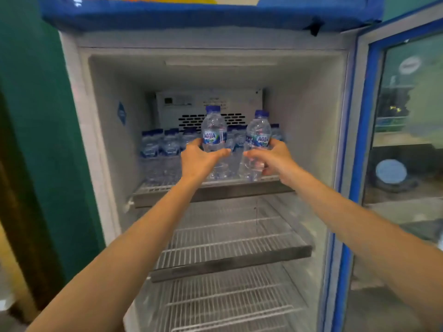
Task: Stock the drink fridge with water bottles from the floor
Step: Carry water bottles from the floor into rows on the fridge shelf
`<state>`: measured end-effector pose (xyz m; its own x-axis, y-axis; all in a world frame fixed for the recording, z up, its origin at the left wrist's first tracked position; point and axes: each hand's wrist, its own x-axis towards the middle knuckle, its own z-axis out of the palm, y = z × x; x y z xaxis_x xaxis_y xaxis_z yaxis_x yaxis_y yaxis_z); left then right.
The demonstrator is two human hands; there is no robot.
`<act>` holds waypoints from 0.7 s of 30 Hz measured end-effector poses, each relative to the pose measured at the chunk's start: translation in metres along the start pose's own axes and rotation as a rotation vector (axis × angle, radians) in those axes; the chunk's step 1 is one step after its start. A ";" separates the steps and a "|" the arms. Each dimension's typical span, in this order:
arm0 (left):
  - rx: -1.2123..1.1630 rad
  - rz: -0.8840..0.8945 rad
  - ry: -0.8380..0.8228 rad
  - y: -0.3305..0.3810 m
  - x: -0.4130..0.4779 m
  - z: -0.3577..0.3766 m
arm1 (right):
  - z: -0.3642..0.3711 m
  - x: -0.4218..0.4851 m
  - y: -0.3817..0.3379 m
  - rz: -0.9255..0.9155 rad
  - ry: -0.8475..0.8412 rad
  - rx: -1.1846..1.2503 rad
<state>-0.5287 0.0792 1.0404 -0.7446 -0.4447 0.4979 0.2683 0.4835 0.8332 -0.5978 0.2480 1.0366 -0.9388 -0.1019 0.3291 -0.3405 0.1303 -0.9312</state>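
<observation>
Ahead, stocked row (160, 144) crowds shelf (163, 188) rear; hands (199, 161) (275, 159) grip left bottle (213, 125), right bottle (260, 130).

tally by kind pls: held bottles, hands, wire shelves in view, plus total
Held water bottles: 2, left bottle and right bottle
Hands: 2, left hand and right hand
Wire shelves: 3, top shelf, middle shelf, bottom shelf
Total: 7
Back-row bottles: too blurred to count, left out
</observation>
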 end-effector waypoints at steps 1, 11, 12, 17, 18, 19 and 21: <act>0.002 -0.014 0.016 0.001 0.007 0.014 | -0.005 0.014 0.003 -0.001 0.011 -0.004; 0.107 -0.160 0.005 -0.018 0.050 0.122 | -0.017 0.098 0.043 0.032 -0.005 -0.005; 0.119 -0.185 -0.002 -0.019 0.052 0.130 | -0.017 0.104 0.050 0.050 -0.002 -0.024; 0.157 -0.224 -0.040 -0.020 0.060 0.158 | -0.024 0.118 0.069 0.073 0.021 -0.042; 0.156 -0.229 -0.035 -0.020 0.063 0.162 | -0.024 0.121 0.070 0.072 0.011 -0.041; 0.166 -0.241 -0.031 -0.021 0.066 0.166 | -0.024 0.124 0.071 0.074 0.001 -0.042; 0.203 -0.261 -0.028 -0.023 0.072 0.172 | -0.023 0.128 0.073 0.078 -0.017 -0.059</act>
<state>-0.6929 0.1656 1.0156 -0.7897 -0.5536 0.2645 -0.0588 0.4974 0.8655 -0.7441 0.2673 1.0145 -0.9617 -0.1059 0.2527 -0.2693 0.1960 -0.9429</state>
